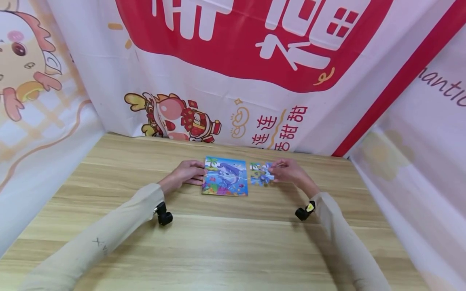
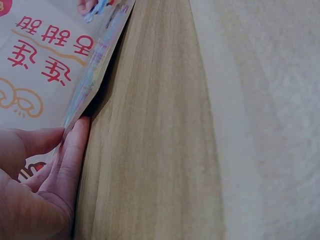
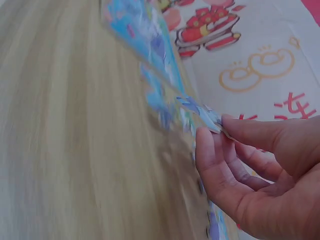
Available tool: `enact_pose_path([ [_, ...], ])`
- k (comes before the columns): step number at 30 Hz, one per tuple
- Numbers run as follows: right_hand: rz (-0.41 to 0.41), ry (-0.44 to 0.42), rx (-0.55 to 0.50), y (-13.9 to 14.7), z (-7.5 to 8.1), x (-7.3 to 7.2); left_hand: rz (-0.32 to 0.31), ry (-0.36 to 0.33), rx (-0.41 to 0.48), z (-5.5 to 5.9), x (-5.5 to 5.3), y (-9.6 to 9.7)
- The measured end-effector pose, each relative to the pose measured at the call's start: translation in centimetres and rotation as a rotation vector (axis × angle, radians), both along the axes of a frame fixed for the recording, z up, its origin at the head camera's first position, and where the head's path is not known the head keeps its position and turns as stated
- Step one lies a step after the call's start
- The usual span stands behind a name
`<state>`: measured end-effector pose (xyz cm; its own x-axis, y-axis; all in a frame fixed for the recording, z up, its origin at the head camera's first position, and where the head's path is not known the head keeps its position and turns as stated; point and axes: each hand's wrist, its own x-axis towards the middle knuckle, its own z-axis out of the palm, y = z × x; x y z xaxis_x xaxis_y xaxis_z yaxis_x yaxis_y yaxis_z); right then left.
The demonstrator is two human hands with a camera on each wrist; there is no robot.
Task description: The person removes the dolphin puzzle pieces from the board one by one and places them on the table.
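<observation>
The left hand [image 1: 187, 172] pinches the left edge of a picture board [image 1: 225, 178] printed with dolphins, sea and a palm tree. In the left wrist view its thumb lies on top and its fingers reach under the board's edge [image 2: 97, 75], where a dark shadow shows. My right hand [image 1: 289, 173] holds a jigsaw puzzle piece [image 3: 205, 115] between thumb and fingertips. Just right of the board, several joined jigsaw pieces [image 1: 256, 176] lie on the table, partly hidden by that hand.
A wood-grain table [image 1: 218, 242] carries everything. Behind it hangs a white and red printed cloth [image 1: 218, 93], with further cloth walls at left and right. Each wrist wears a small black camera, such as the one [image 1: 164, 215] on the left.
</observation>
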<state>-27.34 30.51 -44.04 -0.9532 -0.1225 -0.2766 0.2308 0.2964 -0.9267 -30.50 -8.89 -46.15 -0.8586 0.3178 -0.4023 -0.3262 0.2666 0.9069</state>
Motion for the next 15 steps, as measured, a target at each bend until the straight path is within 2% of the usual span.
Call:
enact_pose_path([
  [4, 0.021, 0.012, 0.086, 1.2, -0.3, 0.4, -0.002, -0.001, -0.001, -0.3, -0.1, -0.1],
  [10, 0.049, -0.002, 0.139, 1.9, -0.6, 0.6, -0.002, -0.001, 0.009, -0.3, -0.2, -0.1],
  [15, 0.050, 0.080, 0.312, 1.6, -0.7, 0.9, -0.007, -0.006, 0.002, -0.3, -0.3, -0.2],
])
